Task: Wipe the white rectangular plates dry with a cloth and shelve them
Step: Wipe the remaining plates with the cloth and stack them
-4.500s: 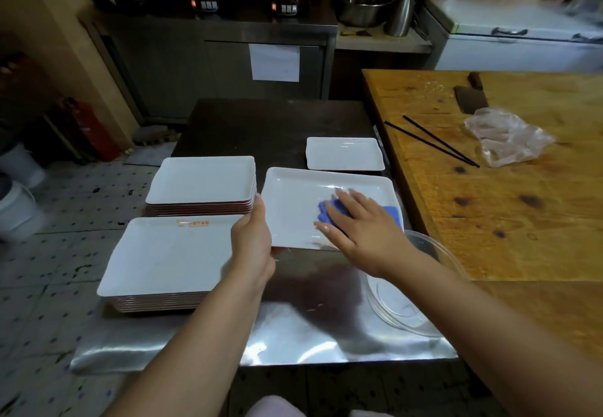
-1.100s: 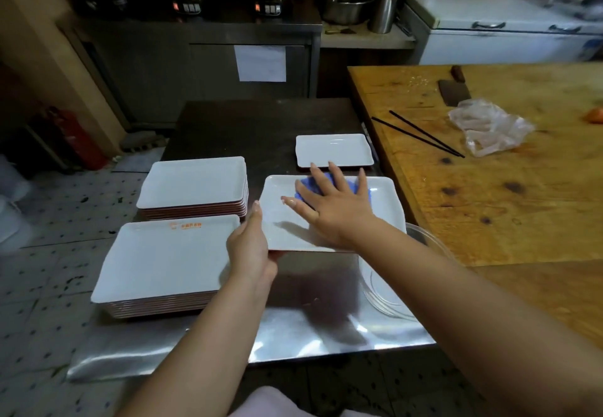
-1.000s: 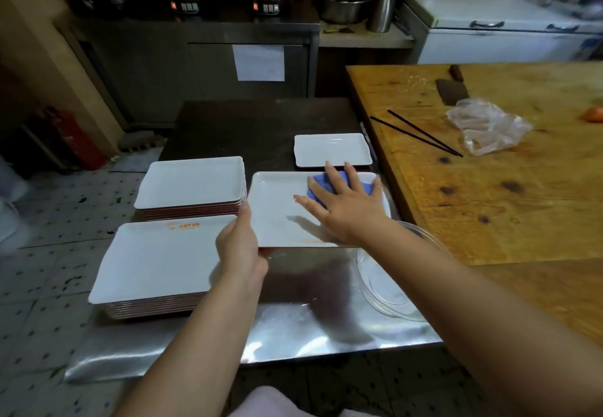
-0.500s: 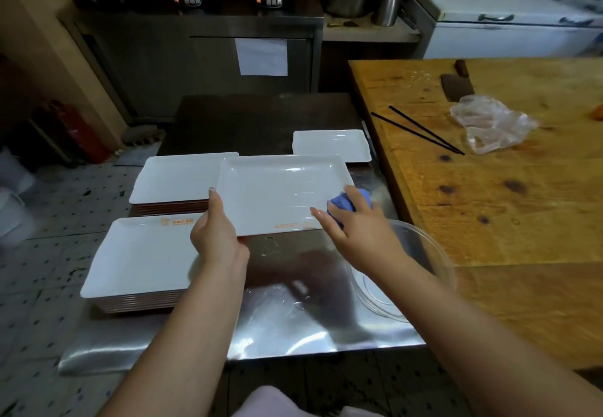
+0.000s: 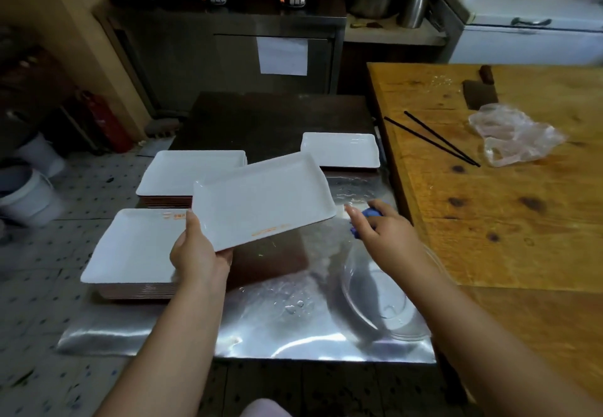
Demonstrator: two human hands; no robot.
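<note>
My left hand (image 5: 199, 253) grips the near left corner of a white rectangular plate (image 5: 261, 199), which hangs tilted above the steel table (image 5: 277, 328). To its right, my right hand (image 5: 385, 230) holds a blue cloth (image 5: 370, 216) low over the table, apart from the plate. A stack of white plates (image 5: 130, 250) lies at the near left. A second stack (image 5: 182, 172) sits behind it. One smaller white plate (image 5: 341, 149) lies at the far right of the table.
A clear glass bowl (image 5: 385, 302) sits on the table under my right forearm. A wooden table (image 5: 509, 172) to the right carries black chopsticks (image 5: 434, 137), a cleaver (image 5: 479, 93) and a plastic bag (image 5: 515, 134). Pots and a steel counter stand behind. White buckets (image 5: 29, 194) stand on the floor at left.
The plate left the table, lifted and carried leftward by my left hand, and now tilts. My right hand with the cloth came off the plate and moved to its right.
</note>
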